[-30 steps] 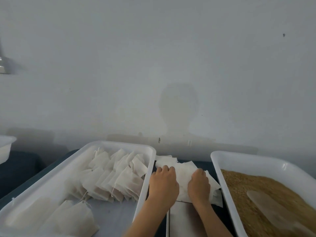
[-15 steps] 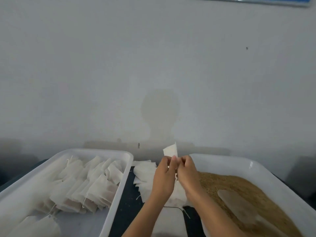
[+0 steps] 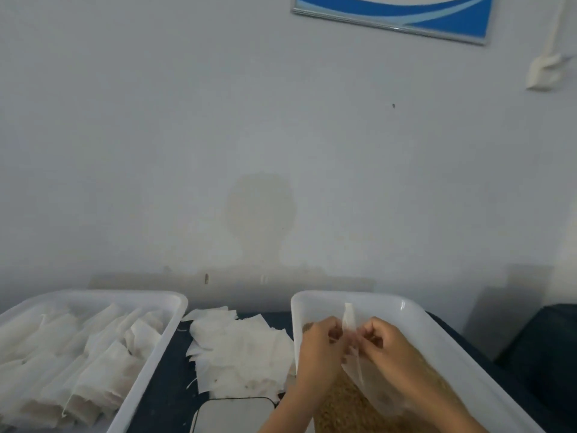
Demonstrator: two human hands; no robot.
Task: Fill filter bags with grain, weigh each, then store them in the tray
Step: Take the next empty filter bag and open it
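Pinching a thin, papery white filter bag (image 3: pixel 349 320) between them, the left hand (image 3: pixel 318 345) and right hand (image 3: pixel 385 342) curl their fingers on its edges above coarse brown grain (image 3: pixel 340 404) in the smooth white plastic right tray (image 3: pixel 437 326); filled bags (image 3: pixel 93 360) crowd the left tray (image 3: pixel 150 367)

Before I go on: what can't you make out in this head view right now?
- Filter bag: whether its mouth is open; left hand and right hand cover it, and it is blurred.
- Scale: cut off by the bottom edge; no readout visible.
- Grain: mostly hidden behind the arms.
- Filled bags: count unclear, overlapping.
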